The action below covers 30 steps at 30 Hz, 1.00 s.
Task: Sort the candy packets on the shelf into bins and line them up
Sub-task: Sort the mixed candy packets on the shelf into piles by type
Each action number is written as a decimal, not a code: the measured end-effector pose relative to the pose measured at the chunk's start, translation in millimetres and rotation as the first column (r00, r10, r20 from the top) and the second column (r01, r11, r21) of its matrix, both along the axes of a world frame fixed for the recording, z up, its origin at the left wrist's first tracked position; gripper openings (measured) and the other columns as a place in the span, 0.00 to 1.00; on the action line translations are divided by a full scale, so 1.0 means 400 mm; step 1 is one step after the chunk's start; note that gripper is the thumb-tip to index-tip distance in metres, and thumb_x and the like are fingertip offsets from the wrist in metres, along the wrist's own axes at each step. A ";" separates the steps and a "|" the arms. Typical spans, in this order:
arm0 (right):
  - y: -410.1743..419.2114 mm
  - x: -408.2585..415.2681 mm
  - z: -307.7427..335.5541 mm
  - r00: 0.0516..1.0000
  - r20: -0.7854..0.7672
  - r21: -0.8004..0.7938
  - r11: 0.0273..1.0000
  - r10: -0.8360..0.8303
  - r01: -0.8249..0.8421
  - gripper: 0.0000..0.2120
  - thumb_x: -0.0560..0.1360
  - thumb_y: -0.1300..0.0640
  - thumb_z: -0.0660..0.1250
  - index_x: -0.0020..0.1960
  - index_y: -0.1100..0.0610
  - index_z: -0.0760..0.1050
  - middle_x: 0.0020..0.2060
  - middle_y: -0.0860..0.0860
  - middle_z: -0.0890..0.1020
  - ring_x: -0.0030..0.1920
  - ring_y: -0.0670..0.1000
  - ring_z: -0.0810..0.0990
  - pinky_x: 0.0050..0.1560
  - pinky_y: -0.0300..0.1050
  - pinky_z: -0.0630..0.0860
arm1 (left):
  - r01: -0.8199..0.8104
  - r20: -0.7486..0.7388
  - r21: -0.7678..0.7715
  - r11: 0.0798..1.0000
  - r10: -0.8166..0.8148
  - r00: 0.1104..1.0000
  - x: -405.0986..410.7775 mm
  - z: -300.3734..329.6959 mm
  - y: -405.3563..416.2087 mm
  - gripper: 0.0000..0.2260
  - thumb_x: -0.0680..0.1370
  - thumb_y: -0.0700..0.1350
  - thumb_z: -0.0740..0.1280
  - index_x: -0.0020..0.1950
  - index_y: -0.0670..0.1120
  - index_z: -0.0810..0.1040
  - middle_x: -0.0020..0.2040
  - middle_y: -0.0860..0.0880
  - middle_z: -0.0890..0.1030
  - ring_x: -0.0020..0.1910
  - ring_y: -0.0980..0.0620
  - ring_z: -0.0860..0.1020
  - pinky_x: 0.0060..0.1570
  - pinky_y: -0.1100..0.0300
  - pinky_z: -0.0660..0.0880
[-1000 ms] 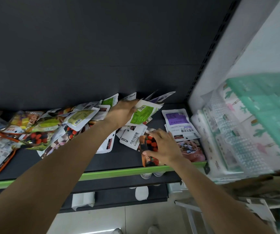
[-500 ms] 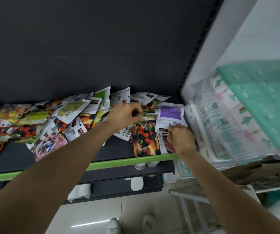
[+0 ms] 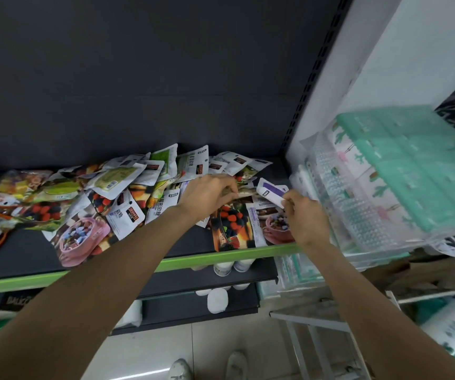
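- Dark grey back panel (image 3: 144,78) fills the upper part of the view, with a perforated black upright (image 3: 307,80) at its right edge and a white wall (image 3: 412,50) beyond that.
- Below the panel runs a dark shelf (image 3: 26,256) with a bright green front lip (image 3: 221,257).
- A loose heap of candy packets (image 3: 127,187) spreads across the shelf from the far left to the right end, many overlapping, some leaning on the back panel.
- To the right of the shelf stands a stack of clear plastic-wrapped goods with mint-green packs (image 3: 412,165), crowding the shelf's right end just beside the right hand.
- Lower shelves (image 3: 199,305) hold small white items, and pale floor tiles (image 3: 149,352) show beneath.
- At the front right of the shelf lie a berry-print packet (image 3: 229,226) and a pink-cup packet (image 3: 273,229), side by side against the green lip.
- A second pink-cup packet (image 3: 81,239) lies further left, near the lip.
- The left hand (image 3: 207,194) reaches into the middle of the heap, its fingers curled on packets there; which one it holds cannot be told.
- The right hand (image 3: 304,218) pinches a white packet with a purple panel (image 3: 271,192), lifted at a tilt just above the front-right packets.
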State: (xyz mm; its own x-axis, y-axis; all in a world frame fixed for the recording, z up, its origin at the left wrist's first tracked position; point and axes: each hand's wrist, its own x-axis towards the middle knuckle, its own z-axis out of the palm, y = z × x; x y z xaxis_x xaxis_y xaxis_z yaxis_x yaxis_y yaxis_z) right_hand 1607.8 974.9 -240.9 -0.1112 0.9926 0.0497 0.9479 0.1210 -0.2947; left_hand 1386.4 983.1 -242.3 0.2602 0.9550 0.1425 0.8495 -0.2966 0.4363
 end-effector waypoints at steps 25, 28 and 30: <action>-0.072 -0.409 0.339 0.817 -0.410 0.178 0.914 0.406 -0.365 0.05 0.77 0.57 0.65 0.49 0.55 0.80 0.38 0.45 0.79 0.44 0.49 0.81 0.47 0.46 0.77 | -0.728 0.478 -0.004 0.686 0.641 0.601 -0.317 0.353 -0.360 0.06 0.76 0.45 0.69 0.39 0.49 0.77 0.38 0.51 0.81 0.39 0.56 0.78 0.38 0.63 0.71; -0.142 -0.557 0.349 0.770 -0.404 0.190 0.869 0.494 -0.457 0.04 0.77 0.57 0.66 0.48 0.54 0.80 0.37 0.44 0.79 0.43 0.49 0.81 0.46 0.45 0.77 | -0.794 0.440 0.057 0.606 0.698 0.564 -0.438 0.365 -0.478 0.06 0.76 0.46 0.69 0.39 0.50 0.76 0.35 0.52 0.80 0.37 0.54 0.77 0.34 0.61 0.70; -0.197 -0.667 0.354 0.744 -0.401 0.189 0.843 0.534 -0.503 0.04 0.77 0.57 0.66 0.47 0.54 0.80 0.37 0.45 0.80 0.42 0.49 0.81 0.45 0.46 0.77 | -0.818 0.406 0.091 0.568 0.729 0.551 -0.528 0.370 -0.560 0.06 0.77 0.45 0.68 0.40 0.50 0.75 0.34 0.54 0.78 0.36 0.54 0.76 0.33 0.61 0.69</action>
